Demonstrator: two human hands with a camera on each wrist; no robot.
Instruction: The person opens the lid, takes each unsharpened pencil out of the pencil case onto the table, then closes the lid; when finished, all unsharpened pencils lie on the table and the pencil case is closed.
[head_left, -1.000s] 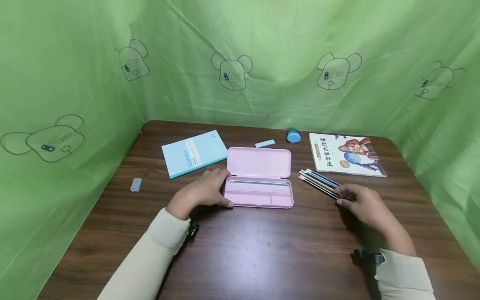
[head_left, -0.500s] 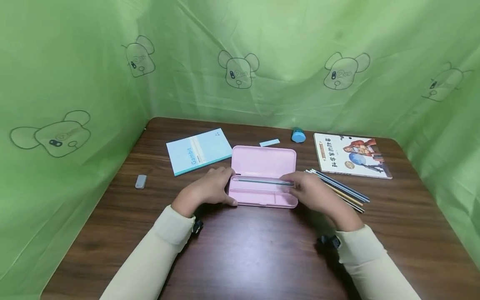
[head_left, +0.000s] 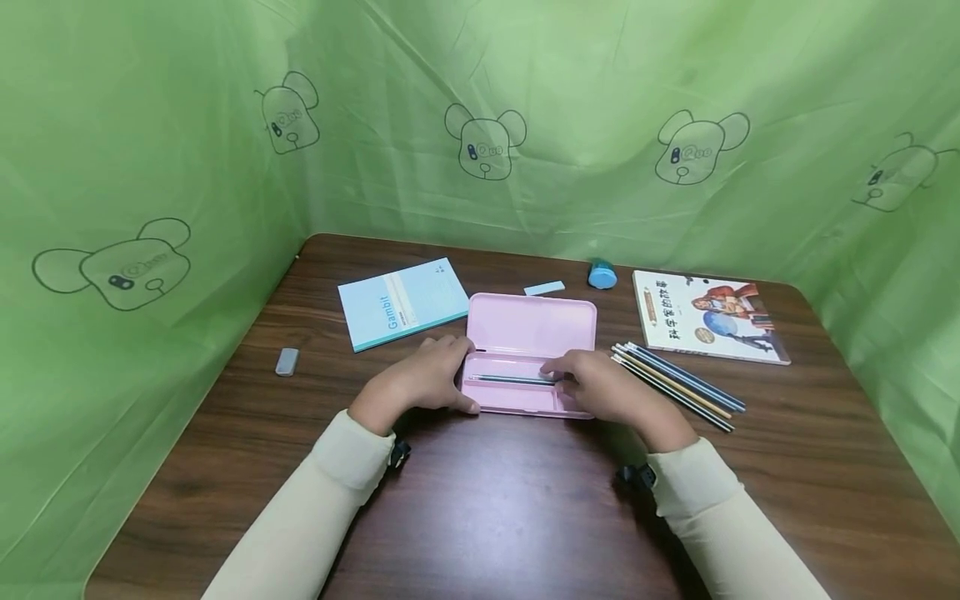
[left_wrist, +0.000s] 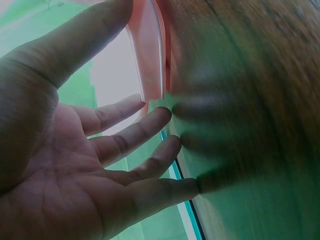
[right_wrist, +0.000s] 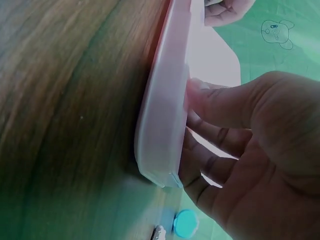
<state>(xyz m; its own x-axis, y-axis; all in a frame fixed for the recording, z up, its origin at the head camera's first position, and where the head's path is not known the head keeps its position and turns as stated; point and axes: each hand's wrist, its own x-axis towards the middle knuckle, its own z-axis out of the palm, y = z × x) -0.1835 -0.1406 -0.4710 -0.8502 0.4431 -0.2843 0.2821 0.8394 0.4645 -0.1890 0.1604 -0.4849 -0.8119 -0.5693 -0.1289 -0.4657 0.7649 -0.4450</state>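
My right hand [head_left: 611, 387] covers the right end of the pink case [head_left: 531, 323], hiding one end of the pencil [head_left: 513, 380] that lies inside. From my right wrist the case's wall blocks my fingertips, so I cannot tell whether they pinch that pencil or only touch it. My left hand [head_left: 427, 375] is at the case's left end, relaxed and gripping nothing, fingers spread and thumb against it; the left wrist view cuts off part of the palm and most of the case. The lid is up, and the case lies between my hands.

I can read "Gambit" on the blue notebook [head_left: 405, 304], beyond my left hand. The book [head_left: 708, 317], far right, carries a column of Chinese characters; its smaller print is illegible. The lettering on the green curtain [head_left: 555, 208] is faint.

Loose pencils [head_left: 675, 382] lie just right of my right hand, too bunched to count surely.
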